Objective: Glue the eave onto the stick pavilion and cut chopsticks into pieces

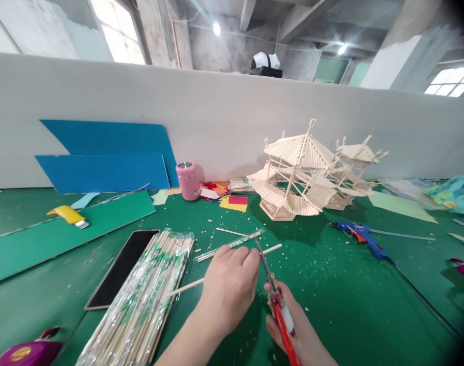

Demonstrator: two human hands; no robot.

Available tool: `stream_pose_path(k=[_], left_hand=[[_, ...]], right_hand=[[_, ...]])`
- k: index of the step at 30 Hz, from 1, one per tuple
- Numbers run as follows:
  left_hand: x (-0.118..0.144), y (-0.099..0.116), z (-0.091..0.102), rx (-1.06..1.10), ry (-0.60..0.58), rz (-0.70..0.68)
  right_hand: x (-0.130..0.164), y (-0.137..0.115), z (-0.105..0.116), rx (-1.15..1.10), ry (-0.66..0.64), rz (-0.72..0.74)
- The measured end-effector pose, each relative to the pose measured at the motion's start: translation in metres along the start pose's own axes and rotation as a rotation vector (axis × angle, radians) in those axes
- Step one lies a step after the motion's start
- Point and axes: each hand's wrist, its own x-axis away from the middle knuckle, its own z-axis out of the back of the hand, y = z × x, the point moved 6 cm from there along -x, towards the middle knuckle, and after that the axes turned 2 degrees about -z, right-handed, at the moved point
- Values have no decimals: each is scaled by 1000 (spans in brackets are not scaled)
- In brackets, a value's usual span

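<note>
My left hand (228,284) pinches a thin wooden stick (272,248) that runs across the green table from lower left to upper right. My right hand (293,330) grips red-handled scissors (280,310), their blades pointing up and closed around the stick right beside my left fingertips. A bundle of wrapped wooden chopsticks (148,295) lies just left of my left hand. Small wood chips are scattered on the mat around both hands.
A stick-built pavilion model (300,175) stands at the back. A blue glue gun (364,239) lies to the right, a phone (121,267) left of the bundle, a yellow cutter (67,215), a pink cup (188,180), and blue boards (106,157) against the wall.
</note>
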Motion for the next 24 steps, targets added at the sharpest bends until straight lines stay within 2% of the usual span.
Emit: stream_pose_path(k=[5, 10, 17, 24], left_hand=[[0, -3, 0, 16, -34, 47], [0, -4, 2, -10, -29, 25], [-1, 2, 5, -77, -75, -23], [1, 2, 7, -62, -100, -47]], right_hand=[[-19, 21, 3, -103, -4, -115], [-27, 22, -3, -145, -47, -177], [-18, 17, 2, -58, -27, -105], [-17, 27, 6, 46, -57, -54]])
